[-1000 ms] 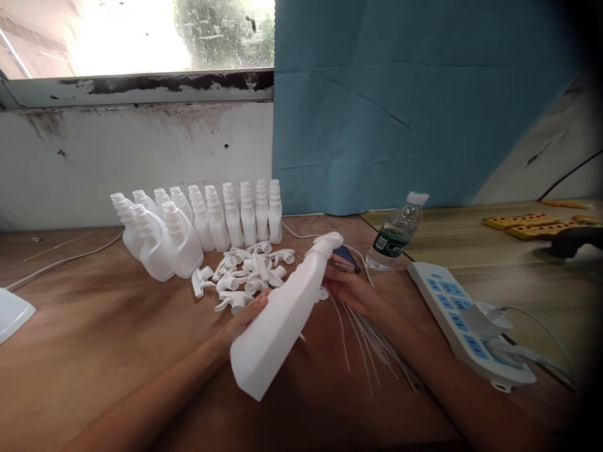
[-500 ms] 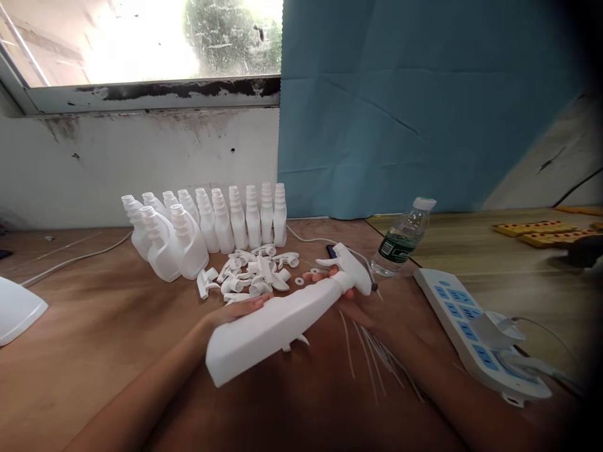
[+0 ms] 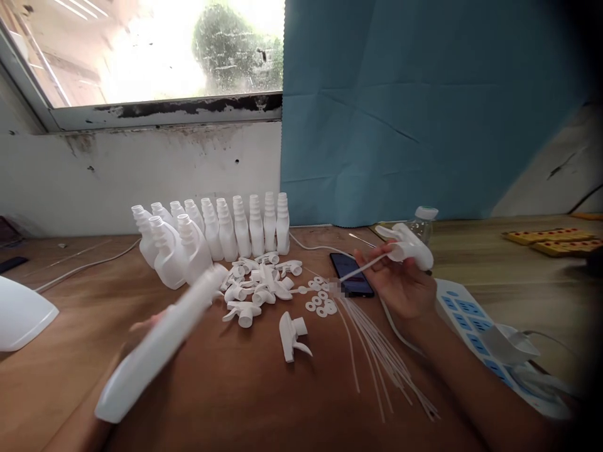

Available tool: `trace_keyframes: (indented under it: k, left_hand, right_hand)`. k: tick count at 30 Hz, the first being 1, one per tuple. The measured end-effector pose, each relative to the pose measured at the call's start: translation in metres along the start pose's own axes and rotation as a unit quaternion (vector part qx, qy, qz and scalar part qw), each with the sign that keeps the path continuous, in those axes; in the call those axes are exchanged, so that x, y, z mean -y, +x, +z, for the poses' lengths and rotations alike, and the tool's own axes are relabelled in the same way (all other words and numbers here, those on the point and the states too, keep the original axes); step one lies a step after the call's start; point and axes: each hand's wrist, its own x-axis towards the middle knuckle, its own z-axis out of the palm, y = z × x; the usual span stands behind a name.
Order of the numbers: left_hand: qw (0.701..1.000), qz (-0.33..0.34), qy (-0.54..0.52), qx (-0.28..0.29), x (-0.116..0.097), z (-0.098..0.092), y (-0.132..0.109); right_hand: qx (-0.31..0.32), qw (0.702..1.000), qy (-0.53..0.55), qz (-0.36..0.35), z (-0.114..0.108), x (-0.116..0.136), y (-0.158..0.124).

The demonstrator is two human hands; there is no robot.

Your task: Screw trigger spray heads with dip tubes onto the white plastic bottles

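My left hand (image 3: 146, 323) is closed around a white plastic bottle (image 3: 160, 345), tilted and blurred by motion, which hides most of the fingers. At the right, my right hand (image 3: 400, 285) grips a white trigger sprayer head (image 3: 409, 246). A thin dip tube (image 3: 365, 266) sticks out from the sprayer toward the left. Between the hands a loose trigger sprayer (image 3: 293, 336) lies on the table. Behind it are a pile of trigger sprayers (image 3: 264, 285) and several white washers (image 3: 322, 304). Loose thin tubes (image 3: 377, 342) fan out below my right hand.
Several open white bottles (image 3: 228, 232) stand along the wall. A phone (image 3: 360, 284) lies near my right hand. Beyond are a clear water bottle (image 3: 423, 227) and a power strip (image 3: 464, 323) with plugs. A white object (image 3: 23, 314) sits at the left edge.
The sprayer head has come apart from the bottle, with its dip tube now showing. My left hand has moved left with the bottle, my right hand right with the sprayer.
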Motion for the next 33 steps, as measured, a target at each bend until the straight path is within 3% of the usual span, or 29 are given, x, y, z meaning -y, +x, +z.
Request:
trace_keyframes:
  k: [2, 4, 8, 11, 16, 20, 28, 33]
  left_hand:
    - [0.999, 0.036, -0.019, -0.028, -0.002, -0.028, 0.000]
    - [0.987, 0.101, -0.048, -0.120, -0.005, -0.050, 0.005]
    - [0.888, 0.254, -0.009, -0.383, -0.005, -0.078, 0.033]
    - [0.831, 0.254, 0.087, -0.488, 0.003, -0.085, 0.056]
    - [0.827, 0.167, 0.210, -0.493, 0.018, -0.069, 0.072]
    - [0.828, 0.134, 0.273, -0.472, 0.022, -0.050, 0.077]
    - [0.855, 0.173, 0.311, -0.376, 0.022, -0.038, 0.091]
    - [0.830, 0.233, 0.307, -0.403, 0.025, -0.041, 0.092]
  right_hand:
    - [-0.011, 0.999, 0.027, 0.038, -0.012, 0.001, 0.002]
    - [-0.014, 0.994, 0.053, 0.094, -0.017, -0.005, 0.001]
    - [-0.008, 0.986, 0.066, 0.152, -0.009, -0.018, -0.006]
    - [-0.010, 0.980, 0.087, 0.178, -0.001, -0.021, -0.009]
    - [-0.049, 0.976, 0.104, 0.186, 0.002, -0.021, -0.010]
    - [-0.034, 0.973, 0.127, 0.190, 0.003, -0.024, -0.012]
    - [-0.076, 0.971, 0.083, 0.210, -0.006, -0.028, -0.010]
    - [-0.086, 0.975, 0.037, 0.203, -0.016, -0.027, -0.007]
